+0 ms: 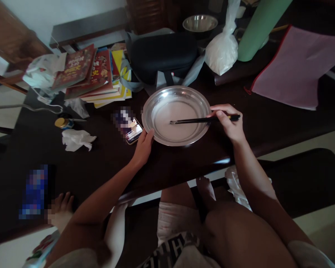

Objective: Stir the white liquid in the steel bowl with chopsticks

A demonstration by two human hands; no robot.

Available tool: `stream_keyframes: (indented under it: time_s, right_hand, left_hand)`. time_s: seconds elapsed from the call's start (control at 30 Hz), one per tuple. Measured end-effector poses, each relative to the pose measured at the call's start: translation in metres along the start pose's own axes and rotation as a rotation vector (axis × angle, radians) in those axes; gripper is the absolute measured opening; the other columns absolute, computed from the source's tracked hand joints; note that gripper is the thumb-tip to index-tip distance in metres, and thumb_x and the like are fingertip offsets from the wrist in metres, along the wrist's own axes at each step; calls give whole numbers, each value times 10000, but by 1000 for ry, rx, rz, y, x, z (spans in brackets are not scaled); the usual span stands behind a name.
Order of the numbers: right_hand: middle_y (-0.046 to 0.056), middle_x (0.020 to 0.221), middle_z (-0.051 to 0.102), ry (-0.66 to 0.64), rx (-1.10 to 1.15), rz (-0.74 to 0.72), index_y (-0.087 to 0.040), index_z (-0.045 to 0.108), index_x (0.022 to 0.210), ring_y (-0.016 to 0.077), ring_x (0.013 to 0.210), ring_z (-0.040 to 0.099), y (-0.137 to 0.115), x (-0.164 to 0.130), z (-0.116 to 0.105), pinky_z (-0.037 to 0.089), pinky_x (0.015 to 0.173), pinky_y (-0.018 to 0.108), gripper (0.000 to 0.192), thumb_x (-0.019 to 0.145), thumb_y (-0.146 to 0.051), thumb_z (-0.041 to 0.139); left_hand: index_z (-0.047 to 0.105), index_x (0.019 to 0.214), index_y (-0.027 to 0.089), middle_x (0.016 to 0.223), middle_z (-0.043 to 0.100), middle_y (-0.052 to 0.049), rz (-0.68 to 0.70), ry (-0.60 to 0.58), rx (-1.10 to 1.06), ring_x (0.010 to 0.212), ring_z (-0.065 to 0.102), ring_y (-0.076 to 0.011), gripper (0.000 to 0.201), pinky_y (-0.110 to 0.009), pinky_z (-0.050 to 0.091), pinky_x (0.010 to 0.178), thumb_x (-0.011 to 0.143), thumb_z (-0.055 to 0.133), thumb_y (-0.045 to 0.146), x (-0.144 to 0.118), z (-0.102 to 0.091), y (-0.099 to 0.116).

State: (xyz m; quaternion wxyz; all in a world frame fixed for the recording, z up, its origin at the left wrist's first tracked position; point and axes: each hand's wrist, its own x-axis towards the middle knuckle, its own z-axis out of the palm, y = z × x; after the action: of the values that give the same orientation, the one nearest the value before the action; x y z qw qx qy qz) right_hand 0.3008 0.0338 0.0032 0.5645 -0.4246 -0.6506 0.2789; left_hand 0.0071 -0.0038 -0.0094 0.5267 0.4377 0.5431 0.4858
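Observation:
A shiny, shallow metal bowl (181, 142) stands on the dark table with a whitish, cloudy liquid (175, 132) in it. At its lower left edge my left hand (144, 148) grips the rim, thumb on top; the other fingers are mostly hidden. My right hand (231, 121) is closed round a pair of black chopsticks (194, 120) at the right of the bowl. Their tips dip into the liquid near the middle. Beside my left hand lies a phone (134, 132) with its screen lit.
Behind the bowl are a black case (163, 56), a knotted plastic bag of white powder (222, 54), a green roll (258, 33) and a pink cloth bag (290, 74). Books (100, 70), a crumpled tissue (77, 139) and a small jar (63, 123) lie left. Another person's hand (61, 210) rests lower left.

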Motion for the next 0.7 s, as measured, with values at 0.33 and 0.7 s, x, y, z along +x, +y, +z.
stream_keyframes:
  time_s: [0.33, 0.7]
  right_hand:
    - [1, 789, 729, 4, 2, 17, -267, 725, 960, 168, 728, 740, -2, -1, 0, 592, 699, 324, 276, 872, -497, 601]
    - [-3, 830, 740, -1, 15, 5, -264, 729, 956, 154, 753, 740, -1, -1, 0, 589, 718, 306, 240, 880, -457, 608]
  left_hand:
    - [602, 1195, 198, 1193, 665, -84, 4, 1, 5, 1131, 620, -244, 352, -423, 514, 999, 893, 511, 354, 1, -1, -1]
    - [601, 1213, 206, 1200, 663, -85, 3, 1, 30, 1134, 614, -241, 350, -423, 521, 988, 910, 491, 341, 0, -1, 1]
